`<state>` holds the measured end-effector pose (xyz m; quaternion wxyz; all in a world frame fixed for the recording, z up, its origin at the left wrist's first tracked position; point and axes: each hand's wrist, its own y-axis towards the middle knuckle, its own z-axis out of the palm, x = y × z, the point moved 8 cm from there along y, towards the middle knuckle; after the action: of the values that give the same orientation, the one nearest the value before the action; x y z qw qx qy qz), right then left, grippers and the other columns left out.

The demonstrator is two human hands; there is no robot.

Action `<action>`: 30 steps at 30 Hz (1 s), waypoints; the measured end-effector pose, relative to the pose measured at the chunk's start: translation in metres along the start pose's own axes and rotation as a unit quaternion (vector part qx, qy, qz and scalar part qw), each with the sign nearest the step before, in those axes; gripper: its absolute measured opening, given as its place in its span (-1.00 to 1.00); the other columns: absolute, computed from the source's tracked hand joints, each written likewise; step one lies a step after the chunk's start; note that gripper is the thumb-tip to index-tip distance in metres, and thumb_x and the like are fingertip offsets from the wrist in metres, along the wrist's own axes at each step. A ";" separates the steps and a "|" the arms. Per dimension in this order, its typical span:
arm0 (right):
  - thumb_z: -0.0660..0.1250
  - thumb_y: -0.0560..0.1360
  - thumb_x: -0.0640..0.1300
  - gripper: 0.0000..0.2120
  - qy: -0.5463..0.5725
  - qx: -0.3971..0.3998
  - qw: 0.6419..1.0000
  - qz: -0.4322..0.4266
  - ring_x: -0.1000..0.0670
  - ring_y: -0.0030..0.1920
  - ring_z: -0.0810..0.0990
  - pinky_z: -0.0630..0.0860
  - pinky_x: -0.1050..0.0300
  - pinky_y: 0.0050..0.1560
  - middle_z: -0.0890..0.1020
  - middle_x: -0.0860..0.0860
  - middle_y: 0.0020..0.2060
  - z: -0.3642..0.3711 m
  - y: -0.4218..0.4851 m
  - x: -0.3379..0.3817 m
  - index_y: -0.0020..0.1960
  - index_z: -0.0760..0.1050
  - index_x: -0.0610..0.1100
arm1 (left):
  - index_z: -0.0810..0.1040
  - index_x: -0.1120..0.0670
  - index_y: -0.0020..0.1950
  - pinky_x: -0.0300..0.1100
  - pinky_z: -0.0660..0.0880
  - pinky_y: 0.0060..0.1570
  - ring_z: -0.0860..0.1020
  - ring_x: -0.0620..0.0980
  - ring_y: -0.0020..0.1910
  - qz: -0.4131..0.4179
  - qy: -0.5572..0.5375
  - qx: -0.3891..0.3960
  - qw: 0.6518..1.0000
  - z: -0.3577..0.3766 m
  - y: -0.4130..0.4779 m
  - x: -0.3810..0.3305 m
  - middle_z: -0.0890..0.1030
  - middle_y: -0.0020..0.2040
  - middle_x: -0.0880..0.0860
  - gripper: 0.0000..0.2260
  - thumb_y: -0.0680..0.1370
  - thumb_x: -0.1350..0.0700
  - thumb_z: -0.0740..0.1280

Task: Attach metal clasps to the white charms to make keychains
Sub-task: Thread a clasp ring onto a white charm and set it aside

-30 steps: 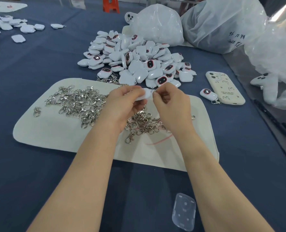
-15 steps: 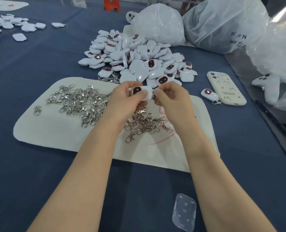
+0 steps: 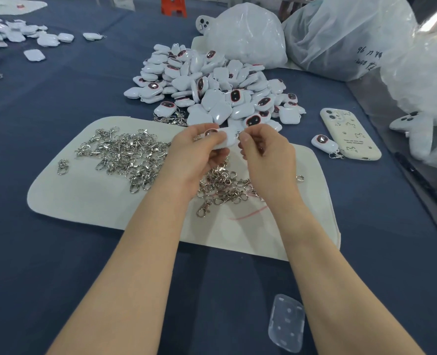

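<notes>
I'd call this an early stage of a long run. My left hand has its fingers and thumb curled round one white charm, held up above the pale mat, dark face toward me. My right hand is pinched thumb to forefinger at the charm's right end, on a clasp. That piece is so small and so covered by my fingertips that I cannot tell whether its ring is through the charm's loop or only touching it.

As for what is done, I can plainly see one finished keychain, its clasp trailing, lying just beside the phone on the blue worktop.

What is left looks like nearly everything. The pile of charms sits heaped just beyond the mat, and most of the pieces I can see there carry no metal. The loose clasps are spread in a thick tangle across the mat, with more under my wrists. I judge this one join is mid-way, with many more to follow.
</notes>
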<state>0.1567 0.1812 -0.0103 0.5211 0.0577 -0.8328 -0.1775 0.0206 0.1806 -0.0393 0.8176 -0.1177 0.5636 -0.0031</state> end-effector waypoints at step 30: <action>0.31 0.53 -0.26 -0.89 0.065 0.120 0.985 0.108 0.14 -0.38 0.53 0.54 0.28 -0.22 0.62 0.00 -0.29 -0.006 0.007 -0.021 0.03 0.56 -0.19 | 0.50 0.00 0.15 -0.24 0.48 -0.14 0.53 -0.14 -0.23 0.134 0.283 -0.034 0.949 -0.005 0.005 -0.011 0.58 -0.03 -0.02 -0.80 0.53 0.13 0.35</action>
<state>0.1727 0.1918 -0.0236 0.5798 0.0408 -0.8136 -0.0149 0.0111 0.1857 -0.0323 0.6129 -0.0630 0.7822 0.0925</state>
